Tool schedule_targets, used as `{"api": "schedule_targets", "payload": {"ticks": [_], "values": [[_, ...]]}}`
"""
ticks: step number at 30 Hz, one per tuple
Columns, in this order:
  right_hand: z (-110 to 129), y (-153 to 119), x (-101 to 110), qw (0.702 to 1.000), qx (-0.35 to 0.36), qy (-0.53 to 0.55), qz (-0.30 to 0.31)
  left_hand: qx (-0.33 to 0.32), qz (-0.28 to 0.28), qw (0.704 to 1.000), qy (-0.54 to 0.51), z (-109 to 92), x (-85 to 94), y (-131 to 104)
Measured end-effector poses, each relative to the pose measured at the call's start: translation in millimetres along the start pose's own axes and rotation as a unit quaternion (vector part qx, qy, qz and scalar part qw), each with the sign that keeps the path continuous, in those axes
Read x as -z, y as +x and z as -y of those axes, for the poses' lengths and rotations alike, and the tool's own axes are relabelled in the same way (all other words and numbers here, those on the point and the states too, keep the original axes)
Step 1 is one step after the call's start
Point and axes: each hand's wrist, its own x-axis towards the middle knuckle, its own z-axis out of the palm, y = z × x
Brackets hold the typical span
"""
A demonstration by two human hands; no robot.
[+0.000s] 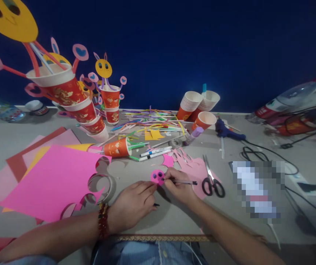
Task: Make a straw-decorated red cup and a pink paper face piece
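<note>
A small bright pink paper circle with two dark eyes lies on the table in front of me. My left hand steadies its lower left edge, fingers together and fingertips hiding part of the rim. Under that hand a small black tip sticks out; the rest of it is hidden. My right hand grips a slim pen with its point at the circle below the eyes. Black-handled scissors lie right of this hand, beside light pink paper scraps.
Pink sheets and a tape roll lie left. Two markers, pipe cleaners and an orange paper cup sit ahead. Decorated cups stand behind. A glue gun, cables and a blurred object are right.
</note>
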Motion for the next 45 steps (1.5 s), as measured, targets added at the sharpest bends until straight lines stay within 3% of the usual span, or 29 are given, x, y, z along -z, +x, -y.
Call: {"api": "schedule_targets", "payload": {"ticks": [16, 38, 45], "values": [[-0.8, 0.2, -0.5, 1.0, -0.004, 0.015, -0.026, 0.0, -0.002, 1.0, 0.011, -0.4, -3.1, -1.4], [-3.4, -1.1, -1.3, 1.0, 0.001, 0.006, -0.005, 0.0, -0.005, 1.0, 0.007, -1.0, -2.8, -1.1], [-3.4, -1.9, 1.8, 0.986, -0.05, 0.134, -0.087, 0.004, 0.009, 1.0, 0.015, -0.9, -3.8, -0.8]]}}
